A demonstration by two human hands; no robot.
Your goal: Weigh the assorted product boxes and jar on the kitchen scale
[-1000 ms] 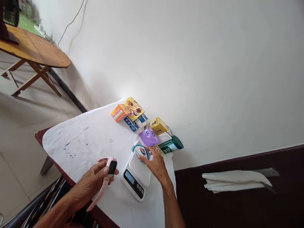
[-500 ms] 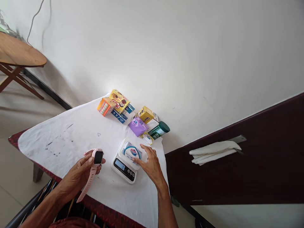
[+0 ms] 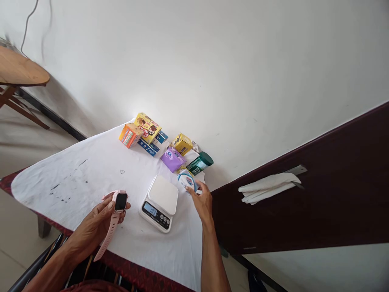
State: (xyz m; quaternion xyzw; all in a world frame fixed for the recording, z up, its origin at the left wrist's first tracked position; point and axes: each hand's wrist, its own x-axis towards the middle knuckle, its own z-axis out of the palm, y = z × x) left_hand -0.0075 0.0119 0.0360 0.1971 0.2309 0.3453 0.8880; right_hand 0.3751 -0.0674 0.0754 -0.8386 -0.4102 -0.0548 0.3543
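A pale wall (image 3: 212, 61) fills most of my view, softly lit and brightest above the counter (image 3: 9, 181), which wears a white cover (image 3: 100, 158). To the left I see a wooden table (image 3: 21, 69) on crossed legs, a dark skirting strip (image 3: 51, 112) and pale floor (image 3: 13, 235); to the right, a maroon panel (image 3: 273, 227) with a white towel (image 3: 270, 187).

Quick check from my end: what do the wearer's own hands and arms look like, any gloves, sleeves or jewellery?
Left hand and right hand are both ungloved, with no rings that I can make out. Both forearms are bare as far as they show: no sleeve, bracelet or strap on either wrist, and no markings I can pick out.
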